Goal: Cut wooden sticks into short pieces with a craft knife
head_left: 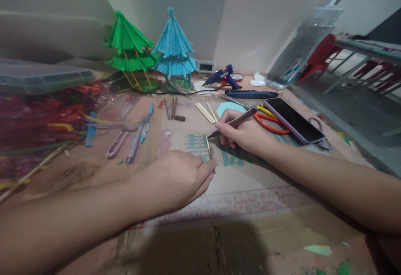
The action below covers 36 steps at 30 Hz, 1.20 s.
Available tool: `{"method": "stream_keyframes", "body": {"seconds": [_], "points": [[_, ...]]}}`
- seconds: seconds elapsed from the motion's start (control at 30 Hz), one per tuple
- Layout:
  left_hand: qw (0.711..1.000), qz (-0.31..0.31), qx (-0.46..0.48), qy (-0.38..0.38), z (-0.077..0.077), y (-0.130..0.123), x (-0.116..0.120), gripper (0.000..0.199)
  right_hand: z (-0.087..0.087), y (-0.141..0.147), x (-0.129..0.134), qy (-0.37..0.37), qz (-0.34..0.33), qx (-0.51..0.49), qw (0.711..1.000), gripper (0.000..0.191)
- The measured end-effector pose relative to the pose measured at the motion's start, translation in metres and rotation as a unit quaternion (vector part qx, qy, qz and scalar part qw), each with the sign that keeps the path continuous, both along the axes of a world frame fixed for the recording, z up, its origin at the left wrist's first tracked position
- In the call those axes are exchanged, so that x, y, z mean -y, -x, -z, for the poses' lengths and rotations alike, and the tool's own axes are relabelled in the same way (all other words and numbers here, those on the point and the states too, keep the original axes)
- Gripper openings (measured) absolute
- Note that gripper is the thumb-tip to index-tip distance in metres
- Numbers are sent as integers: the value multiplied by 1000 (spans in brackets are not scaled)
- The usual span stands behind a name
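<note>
Between the fingertips of my left hand (pixel 178 175) is a thin wooden stick (pixel 209 146), pointing away from me over the printed sheet. Its lower part looks brown and its far end is pale. My right hand (pixel 239 135) grips a brown marker pen (pixel 239 119), whose tip is at or very close to the stick's far end; contact cannot be made out for sure. Beyond my hands lie several plain pale sticks (pixel 205 113). To their left are brown sticks (pixel 173 108) and a brown pen cap (pixel 179 118).
A green pipe-cleaner tower (pixel 130 62) and a blue one (pixel 174 58) stand at the back. Right of them are a glue gun (pixel 224 76), orange-handled scissors (pixel 271 125), a phone (pixel 294 120) and a large bottle (pixel 297 49). Pens (pixel 138 137) and bagged pipe cleaners (pixel 40 129) lie left.
</note>
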State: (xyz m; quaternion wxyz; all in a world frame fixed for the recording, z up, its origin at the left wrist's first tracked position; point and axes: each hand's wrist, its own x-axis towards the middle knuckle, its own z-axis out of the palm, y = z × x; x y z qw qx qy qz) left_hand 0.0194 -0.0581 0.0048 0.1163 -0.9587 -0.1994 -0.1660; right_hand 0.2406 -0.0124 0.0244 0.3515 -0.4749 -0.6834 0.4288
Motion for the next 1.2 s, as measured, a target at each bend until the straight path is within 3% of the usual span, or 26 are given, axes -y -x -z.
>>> {"method": "stream_keyframes", "body": {"seconds": [0.4,0.7,1.2], "points": [[1000,3,-4,11,-1,1,0,28,-4,-2,5,-8,-53,37,998,24],[1000,3,-3,16,-2,0,-1,29,-2,3,2,-12,15,33,999,22],[1000,1,-11,20,-3,0,1,28,1,2,-3,-4,17,-5,1000,20]]}}
